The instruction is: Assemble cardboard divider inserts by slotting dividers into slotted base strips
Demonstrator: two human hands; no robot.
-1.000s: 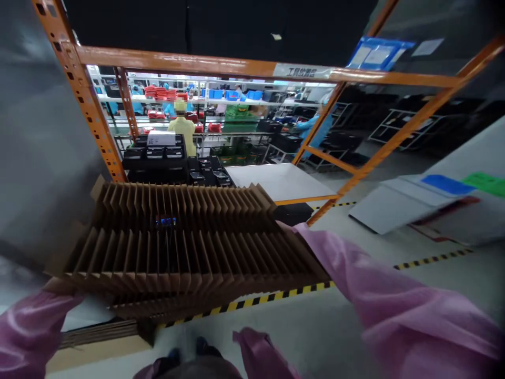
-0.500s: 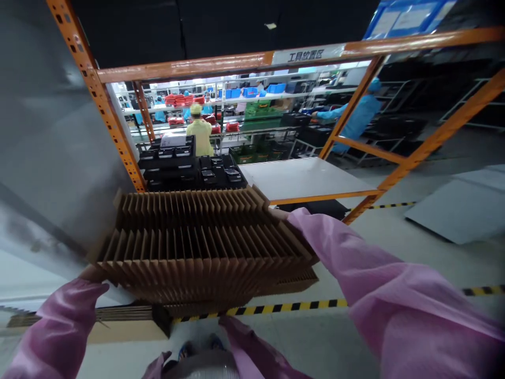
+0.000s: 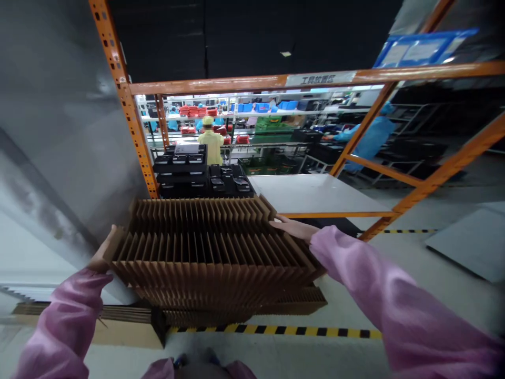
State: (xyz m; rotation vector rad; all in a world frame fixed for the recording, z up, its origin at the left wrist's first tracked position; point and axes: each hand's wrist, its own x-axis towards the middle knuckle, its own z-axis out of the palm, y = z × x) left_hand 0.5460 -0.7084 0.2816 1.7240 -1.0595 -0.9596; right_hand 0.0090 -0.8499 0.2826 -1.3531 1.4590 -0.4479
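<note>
I hold a stack of brown cardboard slotted dividers (image 3: 209, 252) in front of me, between both hands. My left hand (image 3: 101, 253) presses against the stack's left end; only its back and thumb side show. My right hand (image 3: 294, 229) lies along the stack's right end with its fingers stretched flat against the cardboard. Both arms wear pink sleeves. The stack is held level, just in front of an orange rack's lower shelf (image 3: 315, 192).
The orange steel rack (image 3: 130, 121) stands ahead, with black trays (image 3: 185, 168) on its left part. More flat cardboard (image 3: 79, 321) lies on the floor by a yellow-black tape line (image 3: 295, 331). A grey wall is on the left. Workers in yellow and blue stand far behind.
The divider stack has come up and closer to the rack shelf. Both of my hands are now visible at its ends. My view has swung left and up.
</note>
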